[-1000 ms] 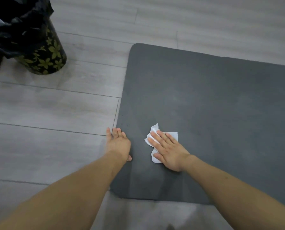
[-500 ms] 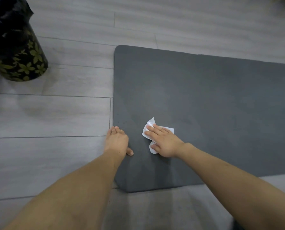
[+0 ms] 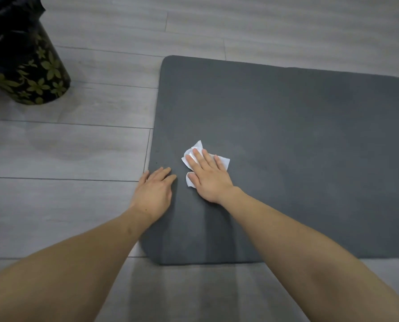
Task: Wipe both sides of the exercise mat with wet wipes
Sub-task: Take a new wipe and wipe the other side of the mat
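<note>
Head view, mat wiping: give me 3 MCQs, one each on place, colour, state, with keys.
1. Where does the wipe lie?
A. on the mat near its left end
B. on the bare floor
C. in the bin

2. What colour is the mat?
A. bright red
B. dark grey
C. white

3. How is the right hand on the wipe?
A. clenched in a fist, off the wipe
B. pinching it up in the air
C. flat, fingers straight, pressing it down

Key:
1. A, the wipe sits on the mat close to its left edge, beside the left hand.
2. B, the mat is dark grey against the lighter grey floor.
3. C, the palm and straight fingers cover the wipe on the mat; the bin stands apart on the floor.
</note>
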Tool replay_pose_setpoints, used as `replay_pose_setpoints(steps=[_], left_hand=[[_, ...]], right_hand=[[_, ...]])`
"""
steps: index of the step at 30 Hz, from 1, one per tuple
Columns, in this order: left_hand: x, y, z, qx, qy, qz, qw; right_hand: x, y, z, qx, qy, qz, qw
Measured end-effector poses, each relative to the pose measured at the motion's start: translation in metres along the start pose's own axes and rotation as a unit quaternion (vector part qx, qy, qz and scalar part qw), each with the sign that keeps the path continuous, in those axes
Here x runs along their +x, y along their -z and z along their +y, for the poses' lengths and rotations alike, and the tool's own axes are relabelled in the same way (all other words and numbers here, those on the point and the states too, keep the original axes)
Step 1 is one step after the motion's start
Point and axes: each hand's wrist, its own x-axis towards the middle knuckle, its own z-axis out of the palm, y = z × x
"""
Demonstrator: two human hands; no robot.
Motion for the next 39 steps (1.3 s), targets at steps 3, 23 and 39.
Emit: replay_pose_setpoints(steps=[3, 23, 39], left_hand=[[0.012, 0.002, 0.019, -0.026, 0.031, 0.002, 0.999], [0.017, 0.027, -0.037, 0.036, 0.062, -0.015, 0.997], [-0.023, 0.054, -0.098, 0.028, 0.152, 0.010, 0.988]], right_hand=[[0.011, 0.009, 0.027, 0.019, -0.036, 0.005, 0.999], [0.033, 0.023, 0.067, 0.040, -0.240, 0.038, 0.969], [0.067, 0.000, -0.069, -0.053, 0.220, -0.042, 0.973]])
